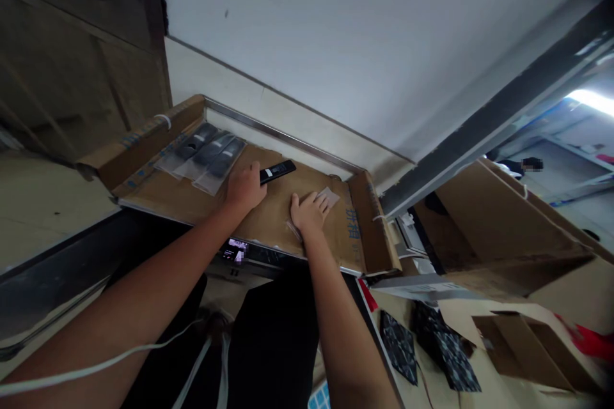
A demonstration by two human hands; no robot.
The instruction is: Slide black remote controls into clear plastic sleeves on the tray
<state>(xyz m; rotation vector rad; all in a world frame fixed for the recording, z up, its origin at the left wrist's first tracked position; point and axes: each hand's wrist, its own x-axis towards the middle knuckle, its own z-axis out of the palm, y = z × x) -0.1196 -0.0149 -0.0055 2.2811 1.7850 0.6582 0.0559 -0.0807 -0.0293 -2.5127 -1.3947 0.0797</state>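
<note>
1. White cord [129,353] runs right across the left forearm, super close to the camera. Two bare forearms reach up from the bottom, dark trouser legs [273,339] down between them.
2. Left hand [247,186]: fingers curled around one end of a black remote [279,170], so that one's properly gripped. The rest of the remote pokes out to the right, over the middle of the desk [158,215], white label facing up.
3. Right hand [311,212]: fingers spread pretty flat, palm down on a clear plastic bag [330,195]. Can't tell if it's pinching any of it, looks more like it's just resting on top.
4. Count time: 1 remote in hand, 1 plastic bag under the other hand, and 3 bagged dark items [211,156] side by side at the far left of the desk.
5. Desktop's covered with cardboard [268,220], sides folded up left and right. 1 lit screen [237,248] sits just below the front edge.
6. Off to the right, lower down: 2 dark patterned bags [446,345] and a couple of cardboard boxes [532,351].
</note>
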